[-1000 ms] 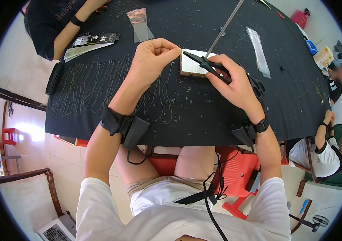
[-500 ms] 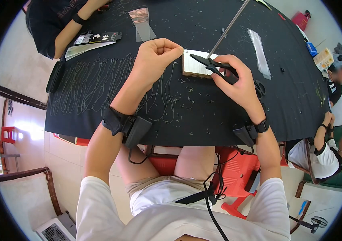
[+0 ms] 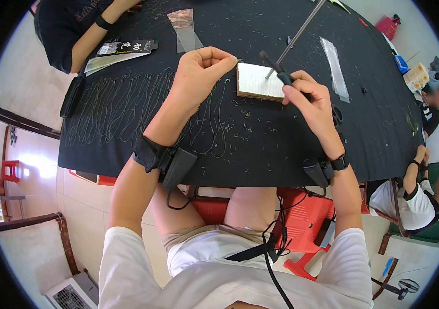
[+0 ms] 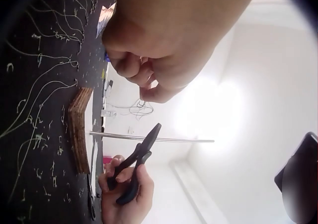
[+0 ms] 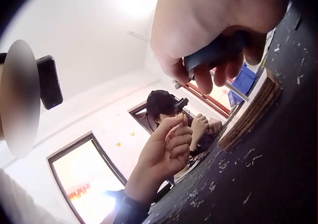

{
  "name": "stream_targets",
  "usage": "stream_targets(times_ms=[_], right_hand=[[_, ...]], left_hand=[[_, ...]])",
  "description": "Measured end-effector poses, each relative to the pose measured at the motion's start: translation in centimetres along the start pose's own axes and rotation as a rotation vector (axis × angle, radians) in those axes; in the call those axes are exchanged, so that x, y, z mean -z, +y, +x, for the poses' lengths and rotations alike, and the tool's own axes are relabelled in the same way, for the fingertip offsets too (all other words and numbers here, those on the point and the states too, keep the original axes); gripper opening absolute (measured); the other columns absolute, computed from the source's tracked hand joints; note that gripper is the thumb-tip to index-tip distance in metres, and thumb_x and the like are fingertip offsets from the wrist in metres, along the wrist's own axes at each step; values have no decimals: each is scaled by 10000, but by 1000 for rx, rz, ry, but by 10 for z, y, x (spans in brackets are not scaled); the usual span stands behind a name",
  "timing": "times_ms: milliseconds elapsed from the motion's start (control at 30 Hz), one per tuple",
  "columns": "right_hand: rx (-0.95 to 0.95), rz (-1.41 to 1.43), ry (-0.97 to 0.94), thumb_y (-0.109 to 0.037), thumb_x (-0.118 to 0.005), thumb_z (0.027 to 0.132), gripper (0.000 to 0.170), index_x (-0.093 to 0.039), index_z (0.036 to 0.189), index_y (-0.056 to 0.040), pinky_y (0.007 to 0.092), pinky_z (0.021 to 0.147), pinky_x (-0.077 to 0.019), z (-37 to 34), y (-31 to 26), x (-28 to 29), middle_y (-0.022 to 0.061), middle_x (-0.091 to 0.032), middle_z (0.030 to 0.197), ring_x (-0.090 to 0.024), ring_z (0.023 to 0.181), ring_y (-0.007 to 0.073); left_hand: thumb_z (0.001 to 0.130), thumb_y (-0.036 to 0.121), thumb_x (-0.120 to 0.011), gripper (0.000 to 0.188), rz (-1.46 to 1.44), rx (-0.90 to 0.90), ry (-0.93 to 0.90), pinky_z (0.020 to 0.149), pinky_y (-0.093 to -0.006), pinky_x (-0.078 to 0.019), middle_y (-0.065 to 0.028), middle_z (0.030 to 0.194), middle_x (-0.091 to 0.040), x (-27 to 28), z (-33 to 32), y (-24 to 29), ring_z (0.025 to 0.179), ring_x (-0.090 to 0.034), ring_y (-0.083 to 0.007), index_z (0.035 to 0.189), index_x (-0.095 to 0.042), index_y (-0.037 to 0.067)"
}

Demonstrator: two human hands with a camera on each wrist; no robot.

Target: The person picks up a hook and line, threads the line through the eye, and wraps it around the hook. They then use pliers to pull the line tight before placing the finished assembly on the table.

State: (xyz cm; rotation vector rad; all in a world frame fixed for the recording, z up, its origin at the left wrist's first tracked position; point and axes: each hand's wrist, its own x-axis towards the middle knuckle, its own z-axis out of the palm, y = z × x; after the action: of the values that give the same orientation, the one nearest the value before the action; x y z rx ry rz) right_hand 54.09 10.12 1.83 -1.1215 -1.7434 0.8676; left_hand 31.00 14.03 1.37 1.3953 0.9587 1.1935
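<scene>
one thin line (image 4: 141,104) looks pinched in our left grip (image 3: 196,74); our right grip (image 3: 316,105) has pliers (image 4: 142,153) by the handles (image 4: 130,190), likely freeing the jaws, beyond the bench's near edge (image 3: 260,177).

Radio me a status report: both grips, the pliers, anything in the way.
Right grip holding black pliers. Left grip pinching, apparently on thin line. Pliers apart from left grip. Metal rod near pliers, possibly in the way.
</scene>
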Motion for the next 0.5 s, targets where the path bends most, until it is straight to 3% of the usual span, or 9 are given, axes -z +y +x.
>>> stream_targets(times_ms=[167,500], right_hand=[[158,-216,-60,-202,-695,725,207,-597,639,-41,249,587,-348,-1,6,-4,41,-479,836,-452,677,124],[180,-364,-57,-193,-696,708,218,-583,608,-36,268,532,-349,-1,-2,-7,47,-484,711,-468,603,154]], left_hand=[[815,151,-615,160,-3,-5,1,422,-160,-192,71,603,-475,0,0,-1,481,-322,15,881,-611,5],[817,159,-615,160,53,20,-48,417,-150,-208,64,610,-501,-5,-1,-3,484,-340,18,885,-617,14]])
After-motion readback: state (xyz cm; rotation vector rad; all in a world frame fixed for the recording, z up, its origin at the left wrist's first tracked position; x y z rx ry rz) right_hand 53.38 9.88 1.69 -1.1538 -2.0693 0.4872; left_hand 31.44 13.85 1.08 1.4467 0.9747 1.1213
